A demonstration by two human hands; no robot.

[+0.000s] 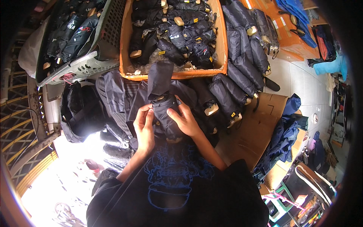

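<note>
In front of my chest I hold a folded black umbrella (pixel 169 123) between both hands. My left hand (pixel 144 125) is closed at its left edge, thumb and fingers pinching the fabric. From the right, my right hand (pixel 185 118) grips the umbrella, its thumb pressed on the front. A black fabric sleeve (pixel 160 77) stands up beyond my fingertips, reaching toward the carton; whether it is joined to the umbrella I cannot tell. Just right of my hands lie several sleeved black umbrellas (pixel 227 90) with pale handle ends.
Ahead, an orange-edged carton (pixel 174 75) holds many folded black umbrellas. A grey perforated plastic crate (pixel 81 70) at the far left holds more. Flattened cardboard (pixel 253 130) lies to the right, with dark blue cloth (pixel 281 140) beside it. A black bag (pixel 79 109) sits at left.
</note>
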